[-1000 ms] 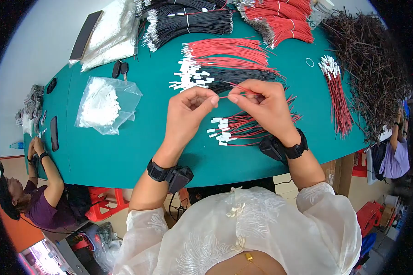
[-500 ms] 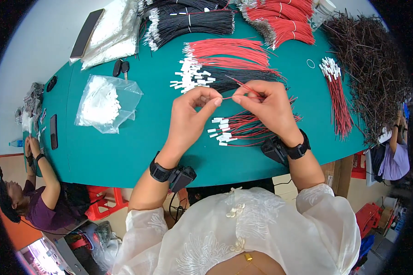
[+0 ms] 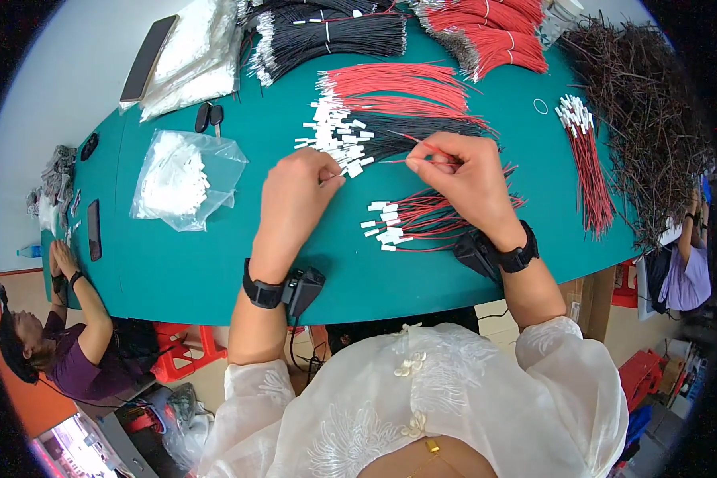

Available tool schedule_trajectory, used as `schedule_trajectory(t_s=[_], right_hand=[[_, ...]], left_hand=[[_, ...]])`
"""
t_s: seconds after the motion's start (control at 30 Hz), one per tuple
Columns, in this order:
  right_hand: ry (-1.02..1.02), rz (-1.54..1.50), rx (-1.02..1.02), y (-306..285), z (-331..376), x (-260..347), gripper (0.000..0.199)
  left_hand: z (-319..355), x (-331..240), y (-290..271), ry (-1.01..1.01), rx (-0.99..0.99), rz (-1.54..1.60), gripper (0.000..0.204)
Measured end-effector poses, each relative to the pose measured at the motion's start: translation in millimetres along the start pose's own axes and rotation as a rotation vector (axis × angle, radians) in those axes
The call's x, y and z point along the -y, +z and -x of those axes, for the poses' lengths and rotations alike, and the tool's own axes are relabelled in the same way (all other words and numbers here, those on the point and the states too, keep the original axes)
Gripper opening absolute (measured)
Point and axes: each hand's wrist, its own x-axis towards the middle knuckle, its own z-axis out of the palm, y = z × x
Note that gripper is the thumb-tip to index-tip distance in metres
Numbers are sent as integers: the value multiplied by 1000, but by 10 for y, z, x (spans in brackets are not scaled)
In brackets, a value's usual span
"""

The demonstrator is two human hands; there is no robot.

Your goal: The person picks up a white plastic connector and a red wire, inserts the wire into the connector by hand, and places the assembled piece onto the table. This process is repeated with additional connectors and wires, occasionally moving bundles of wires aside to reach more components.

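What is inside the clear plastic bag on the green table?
The clear plastic bag holds a heap of small white connector pieces, seen through the film. Pieces deeper in the heap are covered, so how many there are cannot be told.

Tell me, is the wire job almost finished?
Not nearly. Done: a small bunch of red wires with white plugs lies under the hands. In hand: the right hand pinches one thin wire, the left hand pinches something small. Left: a bag of loose white plugs and bundles of bare wires.

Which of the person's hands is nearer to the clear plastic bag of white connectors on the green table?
Left. The left hand lies just right of the clear plastic bag of white connectors; the right hand is farther right, pinching a red wire.
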Motion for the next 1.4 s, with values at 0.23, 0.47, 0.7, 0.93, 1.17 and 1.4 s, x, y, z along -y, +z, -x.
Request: schedule_trajectory(t_s=[0.23, 0.47, 0.7, 0.93, 1.17, 1.4], right_hand=[[-10, -16, -6, 18, 5, 8, 7], [-63, -91, -55, 8, 13, 52, 9], [-124, -63, -64, 8, 14, 49, 9], [-106, -46, -68, 1, 18, 48, 9], [-93, -54, -74, 5, 18, 60, 8], [-61, -86, -58, 3, 13, 34, 7]], left_hand=[[-11, -80, 56, 47, -67, -76, 16], [-26, -123, -12, -209, 106, 1105, 15], [-22, -130, 71, -277, 182, 1236, 15], [-21, -122, 90, -295, 158, 1279, 16], [-9, -161, 131, -324, 37, 1273, 17], [-4, -192, 146, -258, -63, 1263, 19]])
